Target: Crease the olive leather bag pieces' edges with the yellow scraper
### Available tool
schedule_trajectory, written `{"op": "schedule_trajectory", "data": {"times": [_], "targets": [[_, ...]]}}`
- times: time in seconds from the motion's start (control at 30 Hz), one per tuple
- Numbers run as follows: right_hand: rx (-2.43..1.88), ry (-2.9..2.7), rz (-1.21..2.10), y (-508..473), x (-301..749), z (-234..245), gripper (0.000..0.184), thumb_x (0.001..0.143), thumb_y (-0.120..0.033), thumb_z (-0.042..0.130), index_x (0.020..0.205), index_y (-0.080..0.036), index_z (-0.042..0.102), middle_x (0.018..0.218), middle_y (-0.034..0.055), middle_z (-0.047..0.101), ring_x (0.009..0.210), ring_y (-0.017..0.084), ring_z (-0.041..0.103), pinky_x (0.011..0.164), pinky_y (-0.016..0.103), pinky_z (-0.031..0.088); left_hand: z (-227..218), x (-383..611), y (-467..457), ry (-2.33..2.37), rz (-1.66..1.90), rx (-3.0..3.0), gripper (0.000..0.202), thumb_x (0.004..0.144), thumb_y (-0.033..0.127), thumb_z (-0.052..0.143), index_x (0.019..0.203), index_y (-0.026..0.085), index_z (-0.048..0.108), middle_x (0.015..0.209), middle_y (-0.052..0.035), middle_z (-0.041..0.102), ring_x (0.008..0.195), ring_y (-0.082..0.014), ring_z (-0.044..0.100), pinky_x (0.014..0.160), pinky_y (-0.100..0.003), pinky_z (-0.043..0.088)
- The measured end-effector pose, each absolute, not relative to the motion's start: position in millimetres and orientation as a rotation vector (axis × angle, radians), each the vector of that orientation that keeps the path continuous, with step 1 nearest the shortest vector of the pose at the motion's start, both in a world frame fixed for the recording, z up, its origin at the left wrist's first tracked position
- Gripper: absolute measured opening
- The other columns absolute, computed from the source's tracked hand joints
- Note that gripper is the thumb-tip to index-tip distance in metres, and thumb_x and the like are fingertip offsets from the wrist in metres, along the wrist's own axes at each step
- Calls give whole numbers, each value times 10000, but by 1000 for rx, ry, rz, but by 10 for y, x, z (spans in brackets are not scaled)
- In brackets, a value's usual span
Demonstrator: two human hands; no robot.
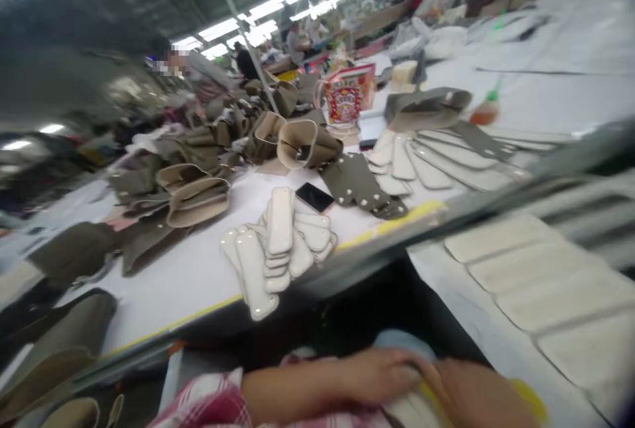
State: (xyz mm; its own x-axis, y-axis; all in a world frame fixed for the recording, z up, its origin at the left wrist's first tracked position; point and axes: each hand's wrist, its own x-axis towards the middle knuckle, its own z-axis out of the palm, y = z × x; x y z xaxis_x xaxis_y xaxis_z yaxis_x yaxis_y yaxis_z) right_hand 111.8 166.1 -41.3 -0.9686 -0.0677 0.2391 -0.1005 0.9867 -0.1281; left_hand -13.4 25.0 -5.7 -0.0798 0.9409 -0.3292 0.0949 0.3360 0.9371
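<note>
Low in the view, my left hand (374, 375) reaches in from a plaid sleeve, its fingers curled closed and meeting my right hand. What it grips is hidden by the blur. My right hand (481, 393) is smeared by motion and its fingers do not show clearly. Under and between both hands lie pale flat pieces (409, 409). Something yellow (530, 398) shows beside my right hand, and a light-blue rounded thing (404, 342) is just behind the hands. Ahead on the table, a stack of cream strap-like pieces (280, 219) with small studs lies fanned out.
A white table (198, 282) with a yellow-taped edge spans the view. On it are a dark phone (314, 197), olive bag bodies (302, 143), a studded olive panel (360, 183) and a patterned red bag (350, 94). Cream panels (550, 269) lie at right. People work farther back.
</note>
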Motion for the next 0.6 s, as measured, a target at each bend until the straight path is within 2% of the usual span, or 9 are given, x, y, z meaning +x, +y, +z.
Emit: {"op": "schedule_trajectory", "data": {"times": [0.07, 0.13, 0.23, 0.33, 0.4, 0.5, 0.6], "targets": [[38, -3179, 151, 1576, 1274, -248, 229, 840, -190, 430, 990, -232, 598, 615, 31, 594, 513, 176, 545, 430, 254, 278, -97, -164, 179, 1392, 933, 994, 473, 823, 504, 449, 1180, 209, 547, 1189, -47, 567, 1122, -228, 481, 991, -360, 324], [-372, -3323, 234, 1537, 1407, -63, 306, 901, -282, 339, 877, -188, 629, 659, 72, 616, 592, 201, 579, 474, 260, 331, -160, -277, 101, 1267, 915, 856, 489, 835, 525, 408, 1162, 198, 565, 1197, -56, 566, 1141, -235, 465, 998, -379, 301], [-823, -3204, 737, 1502, 1704, 284, 338, 897, -316, 328, 916, -165, 629, 777, 100, 636, 714, 210, 593, 621, 292, 423, -235, -451, -18, 1201, 914, 645, 514, 852, 552, 332, 1150, 212, 577, 1221, -66, 553, 1172, -247, 436, 970, -406, 314], [-1003, -2960, 1230, 1331, 2091, 653, 340, 870, -394, 375, 961, -176, 620, 870, 80, 645, 763, 202, 600, 660, 280, 456, -261, -495, -98, 1199, 905, 665, 458, 806, 522, 468, 1150, 240, 574, 1260, -55, 524, 1176, -250, 422, 917, -383, 356], [-1127, -2782, 1495, 1115, 2300, 828, 368, 844, -463, 413, 942, -174, 619, 889, 61, 652, 764, 197, 607, 642, 258, 466, -278, -456, -91, 1215, 877, 708, 473, 771, 513, 527, 1160, 245, 566, 1224, -58, 552, 1116, -248, 469, 850, -363, 399], [-1201, -2444, 1904, 710, 2429, 903, 394, 800, -486, 484, 990, -160, 598, 926, 50, 652, 774, 195, 606, 644, 246, 465, -319, -386, -17, 1259, 840, 775, 498, 753, 514, 549, 1154, 220, 577, 1078, -70, 630, 966, -225, 548, 755, -324, 430], [-1314, -2240, 1987, 351, 2343, 778, 396, 782, -499, 501, 922, -145, 609, 783, 31, 656, 647, 166, 589, 560, 231, 439, -364, -380, 22, 1282, 866, 837, 451, 750, 477, 576, 1103, 198, 615, 956, -56, 657, 826, -168, 567, 667, -247, 423]]}}
